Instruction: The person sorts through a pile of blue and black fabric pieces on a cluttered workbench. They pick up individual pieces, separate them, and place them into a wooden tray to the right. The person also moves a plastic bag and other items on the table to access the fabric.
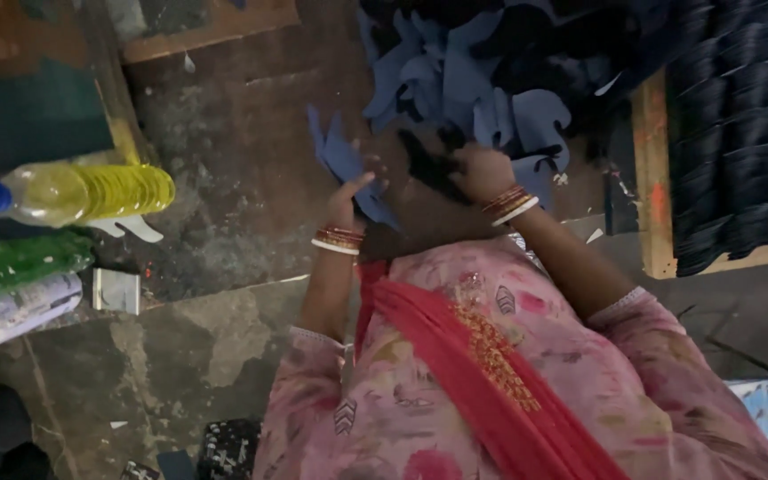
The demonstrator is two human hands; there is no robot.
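Left hand (pixel 346 197) grips blue cut piece (pixel 341 160); right hand (pixel 482 171) closed on black piece (pixel 428 167), between hands.

The worn, stained brown floor (pixel 242 133) carries a heap of blue cut-out pieces (pixel 491 80) at upper centre, and a clear plastic bottle of yellow liquid (pixel 73 191) at left.

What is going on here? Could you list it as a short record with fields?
Left hand: holds a blue cut-out piece
Right hand: grips a black piece
Ahead: pile of blue cut-outs
Right side: stacked dark pieces
Left side: bottle of yellow liquid, lying on its side
Surface: worn brown board
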